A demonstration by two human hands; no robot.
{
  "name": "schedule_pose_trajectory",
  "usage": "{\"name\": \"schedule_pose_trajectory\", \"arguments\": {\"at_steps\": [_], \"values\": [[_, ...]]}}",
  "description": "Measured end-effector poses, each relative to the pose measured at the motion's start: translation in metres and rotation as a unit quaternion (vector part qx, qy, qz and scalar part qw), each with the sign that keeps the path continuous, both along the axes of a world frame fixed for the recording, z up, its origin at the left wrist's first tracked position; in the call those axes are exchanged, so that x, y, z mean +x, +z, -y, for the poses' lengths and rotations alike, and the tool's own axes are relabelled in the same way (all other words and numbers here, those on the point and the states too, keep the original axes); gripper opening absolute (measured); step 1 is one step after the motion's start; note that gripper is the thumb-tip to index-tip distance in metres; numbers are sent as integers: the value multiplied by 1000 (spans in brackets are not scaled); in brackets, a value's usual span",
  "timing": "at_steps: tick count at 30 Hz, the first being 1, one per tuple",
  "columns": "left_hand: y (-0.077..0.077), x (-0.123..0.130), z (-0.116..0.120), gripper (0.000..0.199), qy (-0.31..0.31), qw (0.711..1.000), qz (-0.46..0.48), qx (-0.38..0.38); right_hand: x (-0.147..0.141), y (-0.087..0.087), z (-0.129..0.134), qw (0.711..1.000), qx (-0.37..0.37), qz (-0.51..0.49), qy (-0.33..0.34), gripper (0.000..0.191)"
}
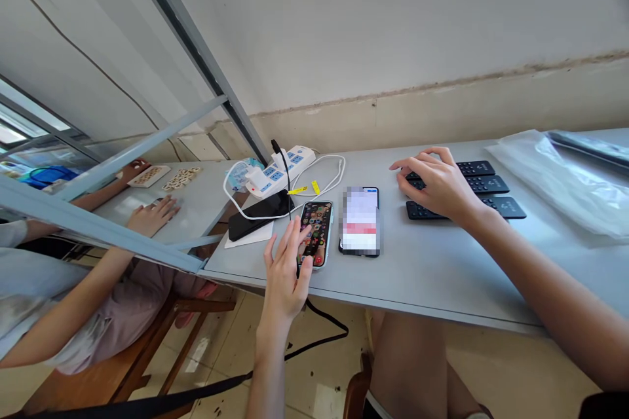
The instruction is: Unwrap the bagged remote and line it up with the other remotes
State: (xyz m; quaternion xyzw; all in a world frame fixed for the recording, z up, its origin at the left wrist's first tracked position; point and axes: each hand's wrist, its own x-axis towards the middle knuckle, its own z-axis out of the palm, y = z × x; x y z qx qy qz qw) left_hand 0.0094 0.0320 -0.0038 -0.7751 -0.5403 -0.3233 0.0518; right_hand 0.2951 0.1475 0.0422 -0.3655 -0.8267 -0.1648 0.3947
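Observation:
My left hand (285,275) is at the desk's front edge, fingers spread over a phone (322,226) whose lit screen shows app icons. Its fingertips lie on or just above the glass; I cannot tell which. To the right of that phone lies a second phone (360,222) with a bright, blurred-out screen. My right hand (435,183) reaches over the left ends of black remote controls, its fingers bent and apart. The back remote (476,168), the middle remote (489,184) and the front remote (504,207) lie side by side, partly hidden under that hand.
A white power strip (299,160) with plugs and cables stands by the wall. Before it, a dark phone (255,216) rests on white paper (260,236). Plastic bags (560,183) lie at right. Beyond a metal bed frame (211,78), another person's hands (152,215) touch a desk.

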Motion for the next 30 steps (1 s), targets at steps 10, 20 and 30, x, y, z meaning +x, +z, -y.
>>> {"name": "schedule_pose_trajectory", "arguments": {"at_steps": [10, 20, 30], "values": [[0, -4, 11, 38, 31, 974, 15, 224, 2, -3, -2, 998, -57, 0, -18, 23], [5, 5, 46, 19, 18, 952, 114, 285, 17, -14, -16, 995, -59, -28, -77, 21], [-4, 29, 94, 23, -132, 965, 172, 147, 115, -7, 8, 898, -46, -221, -377, 22]]}}
